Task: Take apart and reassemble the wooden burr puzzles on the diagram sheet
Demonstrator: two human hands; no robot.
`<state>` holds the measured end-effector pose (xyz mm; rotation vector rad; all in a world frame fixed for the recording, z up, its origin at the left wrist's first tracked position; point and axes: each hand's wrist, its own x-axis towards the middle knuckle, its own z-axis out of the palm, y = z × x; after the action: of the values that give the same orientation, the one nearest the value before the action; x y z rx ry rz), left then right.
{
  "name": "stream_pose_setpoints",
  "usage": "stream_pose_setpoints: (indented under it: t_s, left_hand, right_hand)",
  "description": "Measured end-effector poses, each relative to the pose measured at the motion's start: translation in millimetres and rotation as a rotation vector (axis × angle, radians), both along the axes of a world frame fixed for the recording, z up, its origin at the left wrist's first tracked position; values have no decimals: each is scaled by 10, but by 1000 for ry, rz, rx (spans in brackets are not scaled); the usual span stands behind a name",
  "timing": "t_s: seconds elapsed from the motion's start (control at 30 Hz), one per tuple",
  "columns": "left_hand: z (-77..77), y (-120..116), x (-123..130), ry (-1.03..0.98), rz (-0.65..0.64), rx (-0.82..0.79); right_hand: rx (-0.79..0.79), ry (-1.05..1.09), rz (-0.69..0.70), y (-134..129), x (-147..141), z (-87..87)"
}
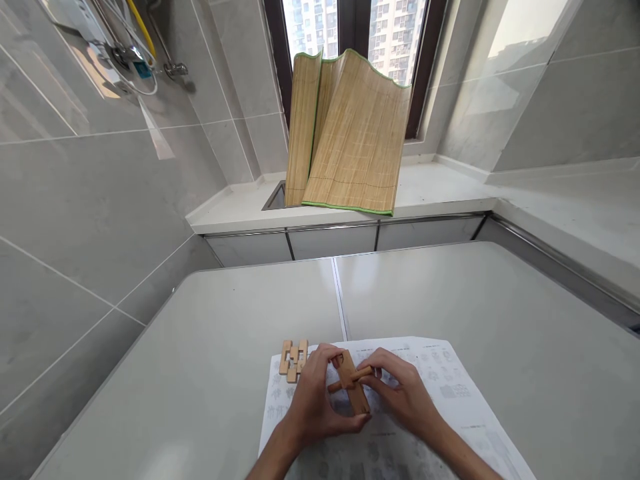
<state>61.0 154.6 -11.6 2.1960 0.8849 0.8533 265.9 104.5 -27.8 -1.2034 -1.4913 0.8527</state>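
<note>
My left hand (319, 400) is closed around the two ends of a brown wooden puzzle block (358, 398), thumb at the near end and fingers at the far end. A wooden peg (363, 374) passes crosswise through the block and sticks out on both sides. The fingers of my right hand (400, 383) pinch the peg's right end. Both hands are above a printed paper sheet (453, 373). Just left of my left hand lie several flat, light wooden puzzle pieces (293, 361), partly on the sheet.
The white table (230, 333) has a seam running down its middle. Behind it, a white counter (430, 183) carries a folded bamboo mat (357, 140) standing by the window, over a sink edge (274, 197). Pipes and hoses (133, 57) hang on the tiled left wall.
</note>
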Motion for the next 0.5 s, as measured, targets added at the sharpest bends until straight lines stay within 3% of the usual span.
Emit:
stream_pose_setpoints:
  t_s: [0.33,0.5]
  left_hand:
    - [53,57,-41,27,5,23]
    - [2,40,-57,49,30,159]
  right_hand:
    - [-66,36,146,37,93,40]
    - [-116,108,182,14,87,64]
